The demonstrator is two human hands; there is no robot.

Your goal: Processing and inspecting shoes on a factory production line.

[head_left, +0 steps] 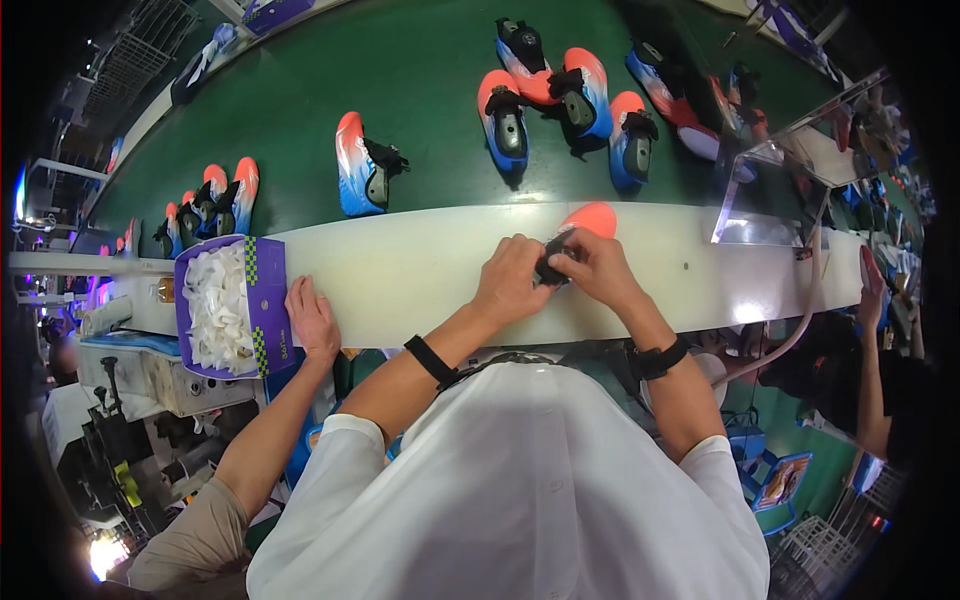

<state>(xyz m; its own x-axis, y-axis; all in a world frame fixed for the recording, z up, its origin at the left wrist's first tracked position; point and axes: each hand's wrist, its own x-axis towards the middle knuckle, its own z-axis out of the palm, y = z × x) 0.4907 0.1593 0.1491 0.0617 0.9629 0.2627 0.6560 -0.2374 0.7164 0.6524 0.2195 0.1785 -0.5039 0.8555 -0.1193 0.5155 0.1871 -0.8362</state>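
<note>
Shoe (590, 222) pinched by both hands (512, 280) (597, 268) on white ledge (400, 270) beside green conveyor (420, 70)

The person wears a white short-sleeved shirt (520, 480) (plain, slightly creased) and a black wrist strap (432, 358) on each forearm.

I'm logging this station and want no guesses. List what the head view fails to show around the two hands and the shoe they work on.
- Shoe: only its orange toe shows; both hands cover the rest.
- Black part between left hand and right hand: its shape is hidden by fingers.
- White pieces in the purple box: too small and blurred to identify.
- Shoes under the clear cover: glare and fisheye bending blur them.
</note>
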